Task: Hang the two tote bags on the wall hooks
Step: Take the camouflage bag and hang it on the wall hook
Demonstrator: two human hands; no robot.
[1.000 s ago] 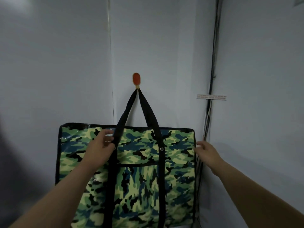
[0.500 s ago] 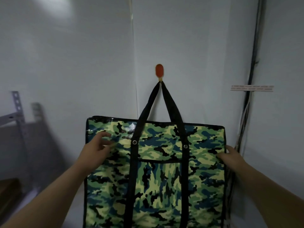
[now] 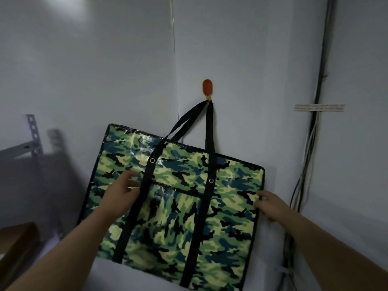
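Observation:
A green camouflage tote bag (image 3: 180, 206) with black straps hangs by its handles from an orange wall hook (image 3: 207, 87) on the white wall. The bag sits tilted, its left top corner higher than its right. My left hand (image 3: 121, 191) rests flat on the bag's front, fingers apart, just left of the left strap. My right hand (image 3: 270, 205) pinches the bag's right edge. Only one bag and one hook are in view.
Black and white cables (image 3: 310, 143) run down the wall corner at the right, with a white label strip (image 3: 319, 107) across them. A grey metal shelf frame (image 3: 31, 141) stands at the left, and a brown box (image 3: 16, 242) lies below it.
The view has swung right to left, so the bag and hook now sit further right. The bag has tilted, its left side raised. Both hands stay on the bag, lower on it.

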